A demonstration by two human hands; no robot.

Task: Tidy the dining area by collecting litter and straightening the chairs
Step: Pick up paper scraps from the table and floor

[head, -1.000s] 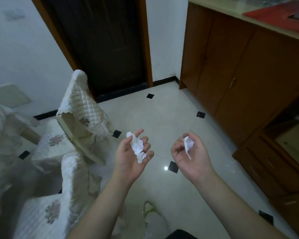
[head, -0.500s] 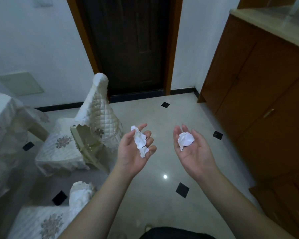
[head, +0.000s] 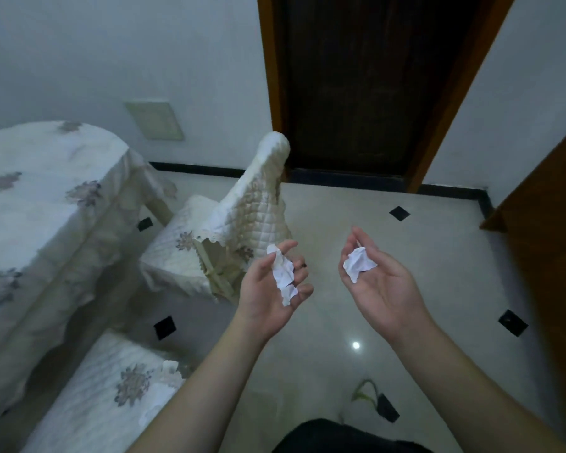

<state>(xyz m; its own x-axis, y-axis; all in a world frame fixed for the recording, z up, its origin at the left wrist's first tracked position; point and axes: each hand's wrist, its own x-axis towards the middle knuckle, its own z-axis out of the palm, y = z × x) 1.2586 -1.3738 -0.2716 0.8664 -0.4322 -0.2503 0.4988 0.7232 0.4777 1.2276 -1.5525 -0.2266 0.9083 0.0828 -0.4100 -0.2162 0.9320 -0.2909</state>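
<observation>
My left hand (head: 268, 289) is palm up in the middle of the head view. Its curled fingers and thumb hold a long crumpled strip of white paper (head: 283, 274). To its right my right hand (head: 378, 284) is also palm up, with the fingers relaxed. A small crumpled ball of white paper (head: 358, 263) rests in its cupped palm. Just left of my left hand stands a chair with a quilted cream cover (head: 254, 210), turned at an angle to the cloth-covered table (head: 46, 197). A second covered chair (head: 118, 387) is at the lower left.
A dark door (head: 356, 86) in a wooden frame is straight ahead. A brown wooden cabinet (head: 553, 263) lines the right side. Pale floor tiles (head: 340, 210) lie between the chairs and the cabinet. A small green thing (head: 365, 389) lies on the floor near my body.
The view has swung left, bringing the table in and most of the cabinet out. My right hand's fingers have opened from a pinch, so the paper ball now lies on the palm.
</observation>
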